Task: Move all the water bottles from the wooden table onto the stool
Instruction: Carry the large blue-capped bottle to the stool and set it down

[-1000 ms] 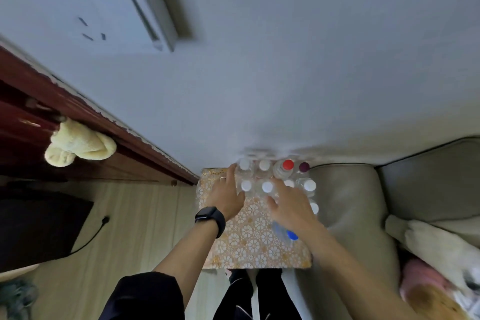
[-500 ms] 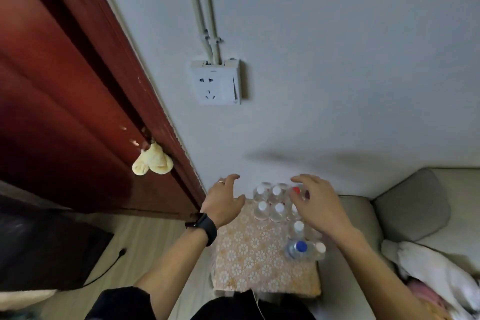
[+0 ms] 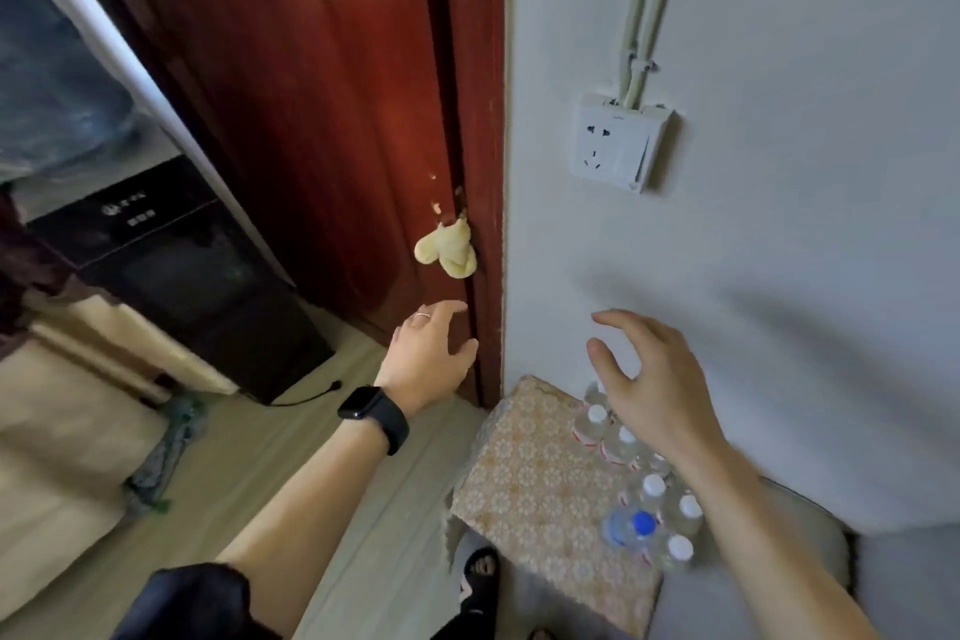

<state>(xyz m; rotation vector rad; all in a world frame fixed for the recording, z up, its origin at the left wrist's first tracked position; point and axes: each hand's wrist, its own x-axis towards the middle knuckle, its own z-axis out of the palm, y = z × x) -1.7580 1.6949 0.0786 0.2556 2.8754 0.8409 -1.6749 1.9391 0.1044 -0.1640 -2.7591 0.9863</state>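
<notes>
Head view: your right hand (image 3: 652,387) hovers above the cluster of water bottles (image 3: 636,483), which stand upright, caps up, along the wall-side edge of the stool (image 3: 530,478) with the floral cover. The bottles lie directly below and slightly toward you from that hand; their long axes are vertical. The right hand is spread open, fingers loosely curved, holding nothing and touching no bottle. Your left hand (image 3: 428,359) is raised well left of the stool, in front of the red door (image 3: 311,94); it is also open and empty, and contact with the door cannot be confirmed. The right hand is the nearer to the bottles. No wooden table is visible here, so judge that any remaining bottles lie outside this view.
</notes>
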